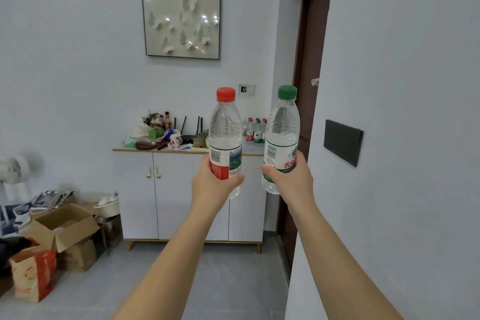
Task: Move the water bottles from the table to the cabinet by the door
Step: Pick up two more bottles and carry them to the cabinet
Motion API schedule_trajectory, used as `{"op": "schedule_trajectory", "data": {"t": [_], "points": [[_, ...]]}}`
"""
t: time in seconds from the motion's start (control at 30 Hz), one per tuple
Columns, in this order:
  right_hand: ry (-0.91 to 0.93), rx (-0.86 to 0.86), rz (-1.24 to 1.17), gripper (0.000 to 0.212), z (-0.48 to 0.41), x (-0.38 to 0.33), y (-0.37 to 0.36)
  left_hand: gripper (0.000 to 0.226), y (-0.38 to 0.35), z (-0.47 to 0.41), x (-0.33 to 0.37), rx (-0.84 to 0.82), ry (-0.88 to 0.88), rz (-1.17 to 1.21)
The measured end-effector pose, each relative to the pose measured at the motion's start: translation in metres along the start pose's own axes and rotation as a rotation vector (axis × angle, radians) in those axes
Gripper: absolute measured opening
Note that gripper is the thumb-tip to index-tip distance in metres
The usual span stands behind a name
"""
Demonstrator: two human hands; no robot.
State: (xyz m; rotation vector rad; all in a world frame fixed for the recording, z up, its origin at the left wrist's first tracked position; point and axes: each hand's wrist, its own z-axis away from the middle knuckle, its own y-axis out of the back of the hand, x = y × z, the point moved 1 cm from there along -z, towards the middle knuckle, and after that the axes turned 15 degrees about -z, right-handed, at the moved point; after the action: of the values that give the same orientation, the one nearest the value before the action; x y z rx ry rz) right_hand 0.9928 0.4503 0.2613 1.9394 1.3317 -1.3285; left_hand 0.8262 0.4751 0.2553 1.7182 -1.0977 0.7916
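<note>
Holding two water bottles up at arm's length, both arms stretched forward. In the left hand [215, 183], a red-capped bottle [225, 132], close to upright, grasped low across the label with the fingers [237, 179] curled round it. In the right hand [292, 180], a green-capped bottle [281, 132], cap leaning a little to the right, clasped the same way round its label. Both carried in the air, side by side but apart, not resting on anything.

Straight ahead, against the wall, a white cabinet [176, 189] with small gold handles, just beside a dark brown door [310, 60]. On its right end, a small cluster of bottles [255, 131] standing upright with red and green caps. On the left part of the top, a heap of bags and oddments, plus a black router [187, 138] with its aerials up. Above, a framed picture [181, 22] of white butterflies. On the floor at left, open cardboard boxes [62, 226], a torn paper bag [33, 273] and a white fan [14, 169].
</note>
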Motion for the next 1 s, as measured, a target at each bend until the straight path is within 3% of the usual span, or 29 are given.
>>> {"op": "schedule_trajectory", "data": {"t": [0.5,0.8,1.0], "points": [[-0.015,-0.052,0.014,0.053,-0.167,0.123,-0.074,0.064,-0.07,-0.201,-0.063,-0.006,-0.022,0.037],[-0.038,0.044,0.005,0.046,-0.298,0.195,-0.139,0.062,-0.112,-0.363,-0.119,-0.055,-0.043,0.035],[-0.055,0.109,0.029,0.054,-0.362,0.247,-0.158,0.066,-0.144,-0.434,-0.159,-0.087,-0.017,0.048]]}}
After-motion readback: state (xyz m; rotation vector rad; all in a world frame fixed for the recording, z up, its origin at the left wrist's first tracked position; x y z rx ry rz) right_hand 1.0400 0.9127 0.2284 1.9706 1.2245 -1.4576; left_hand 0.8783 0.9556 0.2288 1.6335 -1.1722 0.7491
